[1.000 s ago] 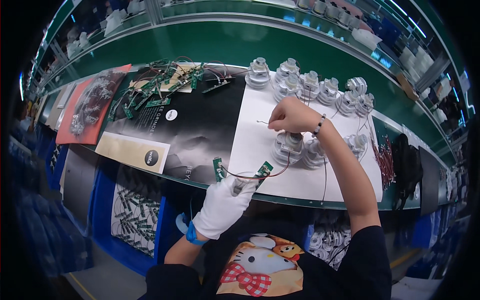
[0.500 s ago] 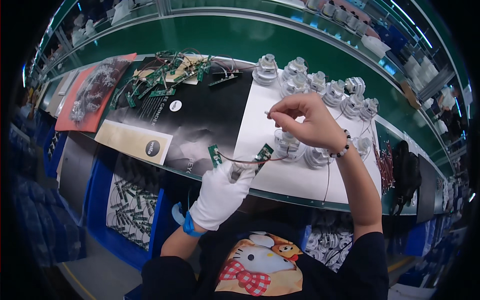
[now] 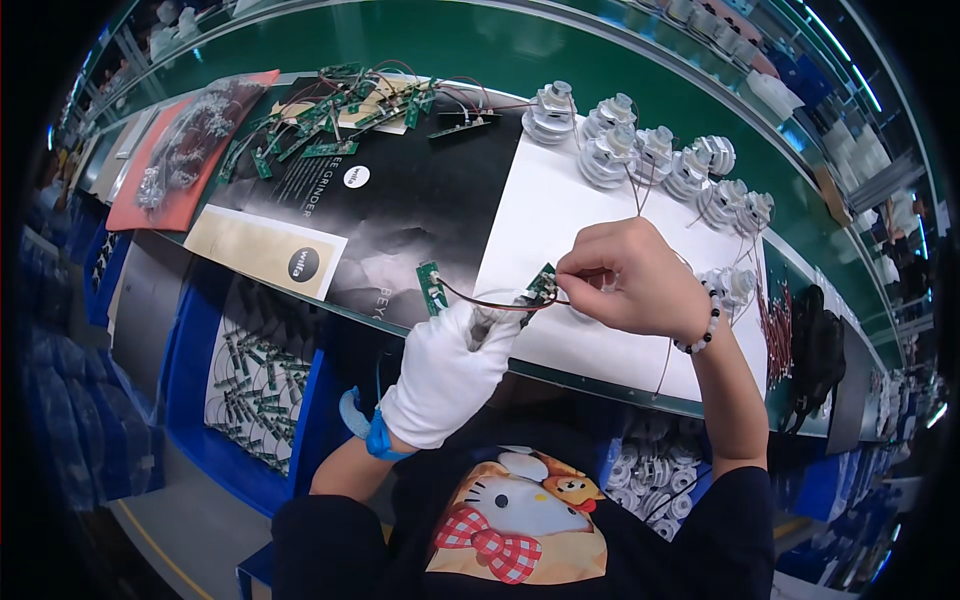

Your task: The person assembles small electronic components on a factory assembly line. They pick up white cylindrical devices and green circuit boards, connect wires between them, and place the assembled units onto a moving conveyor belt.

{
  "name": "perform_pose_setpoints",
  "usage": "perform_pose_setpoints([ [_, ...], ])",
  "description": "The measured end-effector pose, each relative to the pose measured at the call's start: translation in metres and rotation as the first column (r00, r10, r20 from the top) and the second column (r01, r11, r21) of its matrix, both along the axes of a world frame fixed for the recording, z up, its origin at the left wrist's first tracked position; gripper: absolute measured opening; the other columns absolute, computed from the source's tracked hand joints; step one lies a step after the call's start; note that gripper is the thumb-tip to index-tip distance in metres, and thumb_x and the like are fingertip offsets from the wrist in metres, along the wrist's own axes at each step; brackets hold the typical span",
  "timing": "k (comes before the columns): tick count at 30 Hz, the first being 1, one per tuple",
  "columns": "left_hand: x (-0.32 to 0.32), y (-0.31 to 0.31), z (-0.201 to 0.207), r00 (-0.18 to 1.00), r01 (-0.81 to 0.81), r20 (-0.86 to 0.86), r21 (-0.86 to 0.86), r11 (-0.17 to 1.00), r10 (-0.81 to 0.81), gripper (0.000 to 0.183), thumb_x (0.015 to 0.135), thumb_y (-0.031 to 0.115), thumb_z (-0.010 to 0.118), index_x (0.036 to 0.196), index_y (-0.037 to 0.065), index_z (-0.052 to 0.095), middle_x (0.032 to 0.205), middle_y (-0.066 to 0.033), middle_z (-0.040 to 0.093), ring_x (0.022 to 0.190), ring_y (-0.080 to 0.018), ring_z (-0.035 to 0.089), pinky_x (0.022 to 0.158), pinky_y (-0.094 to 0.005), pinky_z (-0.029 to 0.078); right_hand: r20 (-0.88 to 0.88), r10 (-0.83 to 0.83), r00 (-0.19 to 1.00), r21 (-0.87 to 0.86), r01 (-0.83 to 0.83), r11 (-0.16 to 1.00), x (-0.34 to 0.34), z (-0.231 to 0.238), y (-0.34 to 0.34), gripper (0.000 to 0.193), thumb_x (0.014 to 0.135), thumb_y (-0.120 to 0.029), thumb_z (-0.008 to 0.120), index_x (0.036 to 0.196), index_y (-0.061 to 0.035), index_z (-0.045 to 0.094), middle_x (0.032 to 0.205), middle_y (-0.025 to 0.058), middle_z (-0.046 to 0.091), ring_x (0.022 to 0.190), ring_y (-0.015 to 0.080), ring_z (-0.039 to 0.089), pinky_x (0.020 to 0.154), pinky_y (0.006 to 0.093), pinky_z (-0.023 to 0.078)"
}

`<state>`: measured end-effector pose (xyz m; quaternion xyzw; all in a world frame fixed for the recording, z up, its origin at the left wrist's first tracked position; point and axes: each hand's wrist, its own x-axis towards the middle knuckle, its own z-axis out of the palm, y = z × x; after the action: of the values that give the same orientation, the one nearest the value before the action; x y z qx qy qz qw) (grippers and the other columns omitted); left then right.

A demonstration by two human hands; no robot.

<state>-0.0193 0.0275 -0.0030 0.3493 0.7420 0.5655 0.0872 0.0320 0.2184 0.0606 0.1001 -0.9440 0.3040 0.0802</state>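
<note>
My left hand (image 3: 447, 376), in a white glove with a blue wrist strap, is closed on a green circuit board (image 3: 541, 287) that tilts up from its fingers. A second small board (image 3: 432, 289) stands beside it, joined by a thin reddish-brown wire (image 3: 482, 303) that arcs over the glove. My bare right hand (image 3: 640, 280), with a beaded bracelet, pinches at the upper right edge of the first board. Its fingertips hide what lies between them. White-and-clear motor-like units (image 3: 608, 160) stand behind it on a white sheet (image 3: 525, 215).
Several wired circuit boards (image 3: 345, 110) lie piled on black printed packaging (image 3: 420, 210). Bagged small parts (image 3: 185, 155) rest on pink foam at left. Red-brown wires (image 3: 775, 335) bundle at right, near a black pouch (image 3: 818, 350). Below stands a blue bin (image 3: 190, 400) of boards.
My right hand has come down from above the white sheet to the board, bringing a small whitish piece at its fingertips. My left hand stays nearly in place. The view has shifted slightly.
</note>
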Motion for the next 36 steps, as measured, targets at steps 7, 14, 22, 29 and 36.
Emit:
perform_pose_setpoints([
  [7,0.002,0.001,-0.001,0.995,-0.017,-0.099,-0.010,1.000,0.016,0.012,0.084,0.011,0.061,0.089,0.001,0.062,0.064,-0.0075,0.063,0.051,-0.0118,0.058,0.049,-0.0242,0.044,0.044,-0.011,0.999,0.024,0.010,1.000,0.002,0.003,-0.002,0.010,0.067,-0.007,0.059,0.066,0.0008,0.064,0.058,0.0099,0.058,0.051,0.0218,0.056,0.050,0.0296,0.045],
  [14,0.001,0.003,-0.009,0.964,-0.023,-0.267,-0.031,0.999,0.014,0.011,0.084,0.011,0.061,0.089,0.001,0.063,0.061,-0.0088,0.060,0.048,-0.0154,0.057,0.046,-0.0255,0.043,0.005,0.021,1.000,0.074,-0.021,0.997,0.001,-0.003,0.005,0.007,0.070,-0.008,0.066,0.068,-0.0013,0.064,0.059,0.0071,0.057,0.049,0.0179,0.054,0.046,0.0266,0.041],
  [22,-0.004,-0.005,-0.011,0.858,0.081,-0.509,0.003,0.997,-0.068,0.035,0.069,0.007,0.057,0.104,0.000,0.056,0.077,-0.0134,0.057,0.057,-0.0274,0.056,0.050,-0.0372,0.046,0.096,-0.042,0.994,-0.190,0.059,0.980,0.001,-0.001,0.010,0.012,0.065,-0.006,0.070,0.075,-0.0019,0.064,0.070,0.0101,0.060,0.056,0.0205,0.056,0.051,0.0289,0.044],
  [29,-0.003,0.002,-0.013,0.903,0.006,-0.425,0.153,0.988,0.060,0.022,0.079,0.017,0.061,0.101,0.013,0.061,0.073,-0.0095,0.060,0.052,-0.0276,0.056,0.044,-0.0361,0.044,0.030,-0.021,0.999,-0.166,0.026,0.986,0.006,-0.001,0.011,0.023,0.058,-0.004,0.071,0.078,0.0012,0.063,0.073,0.0116,0.062,0.065,0.0233,0.059,0.060,0.0291,0.046],
  [36,-0.037,0.016,-0.034,0.962,-0.073,-0.270,-0.083,0.994,0.048,0.013,0.079,0.013,0.060,0.090,0.007,0.061,0.076,-0.0138,0.059,0.063,-0.0291,0.060,0.054,-0.0356,0.046,0.065,-0.191,0.980,0.233,0.171,0.957,0.029,-0.035,0.038,0.086,0.047,-0.031,0.083,0.118,0.0017,0.047,0.114,0.0196,0.052,0.106,0.0353,0.050,0.090,0.0390,0.040],
])
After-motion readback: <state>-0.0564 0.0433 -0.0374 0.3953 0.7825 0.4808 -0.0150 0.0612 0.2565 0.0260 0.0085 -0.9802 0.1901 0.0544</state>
